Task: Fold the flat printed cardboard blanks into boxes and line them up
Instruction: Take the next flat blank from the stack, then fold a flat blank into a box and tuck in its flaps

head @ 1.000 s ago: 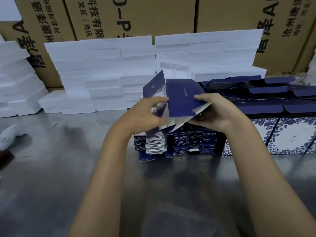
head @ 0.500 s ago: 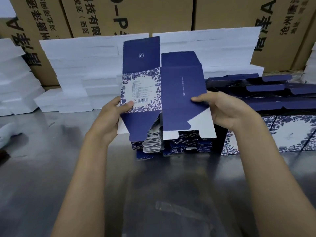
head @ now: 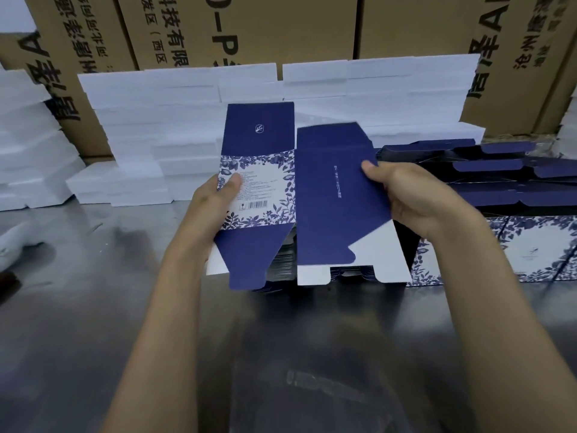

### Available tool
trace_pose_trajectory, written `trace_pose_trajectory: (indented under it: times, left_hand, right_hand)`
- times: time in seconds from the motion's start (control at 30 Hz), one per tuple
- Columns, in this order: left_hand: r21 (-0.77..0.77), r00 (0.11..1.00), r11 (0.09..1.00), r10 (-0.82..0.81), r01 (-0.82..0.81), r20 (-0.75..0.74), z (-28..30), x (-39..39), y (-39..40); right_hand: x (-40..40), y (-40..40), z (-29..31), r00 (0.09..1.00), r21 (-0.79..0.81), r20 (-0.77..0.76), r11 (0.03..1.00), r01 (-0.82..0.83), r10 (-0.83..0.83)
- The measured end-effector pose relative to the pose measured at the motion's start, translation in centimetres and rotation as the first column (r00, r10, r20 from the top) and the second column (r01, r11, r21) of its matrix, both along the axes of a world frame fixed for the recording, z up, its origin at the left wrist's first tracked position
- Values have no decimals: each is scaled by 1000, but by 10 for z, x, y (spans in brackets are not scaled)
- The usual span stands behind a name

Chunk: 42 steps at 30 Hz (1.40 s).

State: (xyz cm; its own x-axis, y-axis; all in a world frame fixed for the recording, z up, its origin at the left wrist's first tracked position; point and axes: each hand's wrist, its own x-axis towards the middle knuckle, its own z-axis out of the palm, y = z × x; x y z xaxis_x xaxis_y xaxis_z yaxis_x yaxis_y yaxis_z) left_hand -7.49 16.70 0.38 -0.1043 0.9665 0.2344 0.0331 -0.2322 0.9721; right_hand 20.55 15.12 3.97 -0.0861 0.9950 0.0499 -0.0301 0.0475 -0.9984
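**Desk:** What are the hands holding?

**Photographer:** One flat navy-blue cardboard blank with a blue-and-white floral printed panel (head: 299, 195), held upright above a grey, reflective metal worktable (head: 93, 307). The left hand (head: 215, 207) pinches its left edge, thumb pressed on the floral panel just above the barcode, the other fingers hidden behind the card. The right hand (head: 418, 198) grips the right edge of the plain navy panel, thumb on the front face, fingers curled behind it.

**Desk:** Is it folded at all?

**Photographer:** Barely. The two panels meet at a vertical crease, and the navy one is angled a little off the floral one. Navy flaps stick up at the top; navy and white flaps hang below.

**Desk:** And around it?

**Photographer:** Directly behind and below the blank, a low stack of matching flat blanks (head: 282, 270) sits on the table, mostly hidden. To the right, a row of assembled blue-and-white floral boxes (head: 515, 248) stands on the table with their navy lid flaps open. Behind everything are stacks of white foam blocks (head: 150, 126), and behind those, brown corrugated cartons printed with black Chinese characters (head: 281, 29). A blurred whitish object (head: 15, 242) lies at the table's far left; I can't tell what it is.
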Motion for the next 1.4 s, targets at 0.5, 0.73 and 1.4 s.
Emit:
trace_pose_trajectory:
  times: [0.5,0.73,1.4]
  left_hand:
    - [-282,992,954,82,-105,-91,4,3,5]
    - [-218,933,919,280,-328,-226,4,18,7]
    - [-57,851,955,-285,291,-441,33,46,-30]
  right_hand:
    - [-6,-7,3,982,-36,77,984,173,-170]
    - [0,-6,7,995,-113,22,989,96,-94]
    - [7,-8,10,989,-32,-147,999,20,-25]
